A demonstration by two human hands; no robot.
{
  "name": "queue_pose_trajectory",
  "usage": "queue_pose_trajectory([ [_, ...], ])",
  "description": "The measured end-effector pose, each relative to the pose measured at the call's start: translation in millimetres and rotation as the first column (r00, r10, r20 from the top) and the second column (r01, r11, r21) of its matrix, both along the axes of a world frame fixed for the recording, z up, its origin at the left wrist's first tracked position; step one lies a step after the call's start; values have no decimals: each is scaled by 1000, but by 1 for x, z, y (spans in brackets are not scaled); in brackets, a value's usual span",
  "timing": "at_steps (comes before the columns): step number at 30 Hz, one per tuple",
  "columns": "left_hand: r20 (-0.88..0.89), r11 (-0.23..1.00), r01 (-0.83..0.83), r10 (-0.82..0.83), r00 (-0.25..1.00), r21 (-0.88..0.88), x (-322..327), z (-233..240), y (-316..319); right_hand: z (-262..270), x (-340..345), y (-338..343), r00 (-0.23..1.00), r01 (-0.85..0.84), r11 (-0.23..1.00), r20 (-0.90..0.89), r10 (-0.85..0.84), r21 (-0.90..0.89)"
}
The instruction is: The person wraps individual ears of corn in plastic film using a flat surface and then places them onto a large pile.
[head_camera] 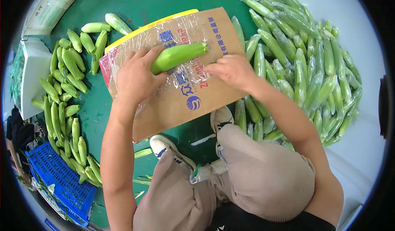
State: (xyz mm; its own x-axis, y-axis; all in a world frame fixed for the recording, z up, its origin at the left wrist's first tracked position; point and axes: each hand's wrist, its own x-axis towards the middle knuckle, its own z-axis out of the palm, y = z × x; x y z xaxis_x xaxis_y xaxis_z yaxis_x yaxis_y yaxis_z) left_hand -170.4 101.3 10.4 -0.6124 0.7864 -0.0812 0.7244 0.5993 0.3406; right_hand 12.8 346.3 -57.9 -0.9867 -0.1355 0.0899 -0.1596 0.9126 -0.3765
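An ear of corn in its green husk (182,56) lies slantwise over a cardboard box (166,119) that bears printed writing. My left hand (137,72) grips the thick end of the ear, fingers above and thumb below. Clear plastic film (142,42) spreads wrinkled across the top of the box, under the corn. To the right of the ear, my right hand (233,70) has its fingers bent at the film, with the fingertips close together. Whether they pinch the film cannot be made out. A yellow strip (151,25) runs along the box's far edge.
Film-wrapped ears of corn (296,61) are heaped on the right. Unwrapped ears (69,64) lie in a curved pile on the green floor (95,107) at left. A blue plastic crate (61,181), a white foam box (35,73) and a white crate (57,7) stand along the left side.
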Motion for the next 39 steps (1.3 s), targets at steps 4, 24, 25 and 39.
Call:
queue_pose_trajectory([
  [4,72,1000,1,-1,997,-4,-1,2,9,-13,10,5,965,65,977,-235,-113,-203],
  [24,140,999,31,-28,990,-22,-15,0,12,-1,-45,-27,741,324,260,73,-667,-910],
  [25,114,998,64,-66,991,20,-19,-2,11,7,-58,-27,789,375,399,62,-612,-837],
  [39,8,936,-81,84,996,343,13,-40,-142,3,-111,-48,981,58,984,-194,-24,171],
])
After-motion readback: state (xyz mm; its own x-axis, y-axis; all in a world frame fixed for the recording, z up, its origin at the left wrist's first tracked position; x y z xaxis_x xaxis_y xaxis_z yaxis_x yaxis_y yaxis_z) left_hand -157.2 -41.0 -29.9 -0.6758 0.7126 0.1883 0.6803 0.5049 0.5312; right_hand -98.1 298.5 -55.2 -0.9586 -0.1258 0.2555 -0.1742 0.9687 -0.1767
